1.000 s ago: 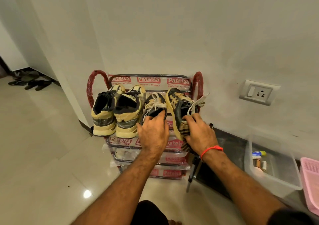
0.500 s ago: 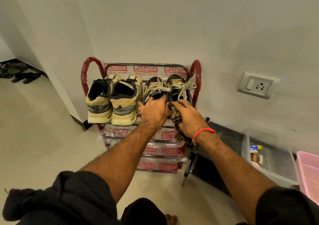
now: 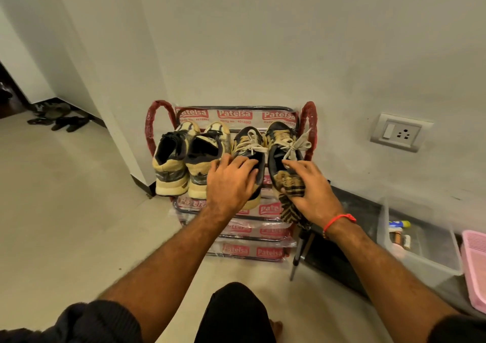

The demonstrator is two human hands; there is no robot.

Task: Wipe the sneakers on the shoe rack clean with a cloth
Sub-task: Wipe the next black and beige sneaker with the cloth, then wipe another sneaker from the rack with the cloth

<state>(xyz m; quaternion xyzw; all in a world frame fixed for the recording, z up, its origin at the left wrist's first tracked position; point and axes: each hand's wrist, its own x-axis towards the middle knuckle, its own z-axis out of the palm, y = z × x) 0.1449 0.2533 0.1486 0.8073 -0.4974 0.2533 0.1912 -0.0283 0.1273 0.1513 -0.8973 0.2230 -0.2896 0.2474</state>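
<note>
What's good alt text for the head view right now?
A person's right hand presses a striped cloth against the heel of the rightmost sneaker on a shoe rack's top shelf, while the left hand rests on the sneaker beside it. Two tan sneakers sit further left.

Both arms extended; left hand (image 3: pixel 231 182) fingers spread flat, right hand (image 3: pixel 311 192) prob. curled, gripping.

Four sneakers (image 3: pixel 244 142) sit side by side on the shoe rack's (image 3: pixel 306 116) top shelf; a wall socket (image 3: pixel 399 133) lies right of it.
</note>
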